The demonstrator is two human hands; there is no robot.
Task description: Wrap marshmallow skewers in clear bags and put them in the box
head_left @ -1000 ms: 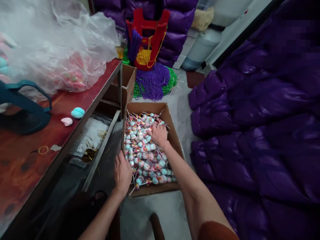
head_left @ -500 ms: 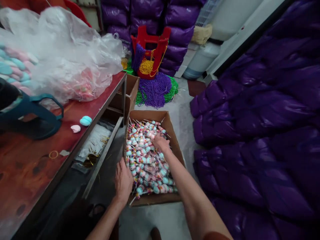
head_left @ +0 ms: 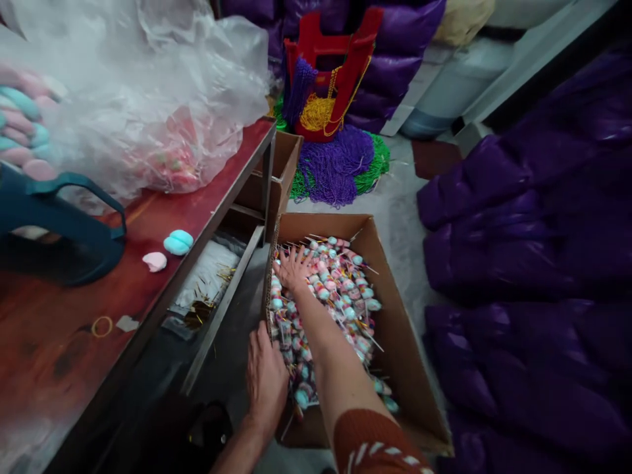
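A brown cardboard box (head_left: 402, 329) on the floor holds a heap of pink, white and blue sweets on thin sticks (head_left: 340, 283). My right hand (head_left: 293, 268) lies on the far left of the heap with its fingers spread flat. My left hand (head_left: 266, 378) rests on the box's near left wall, fingers curled over the edge and onto the sweets there; what it grips, if anything, is hidden. My right forearm crosses the middle of the box.
A red-brown table (head_left: 74, 329) stands at left with a clear plastic bag (head_left: 148, 99) of pink and blue sweets, a teal handled thing (head_left: 59, 224) and two loose sweets (head_left: 178, 242). Purple sacks (head_left: 533, 263) fill the right. A red stool (head_left: 336, 72) and purple, green beads (head_left: 336, 164) lie beyond.
My right hand has moved from the box's middle to its far left corner and spread flat. The view has shifted left and closer. My left hand stays on the box's near left edge.
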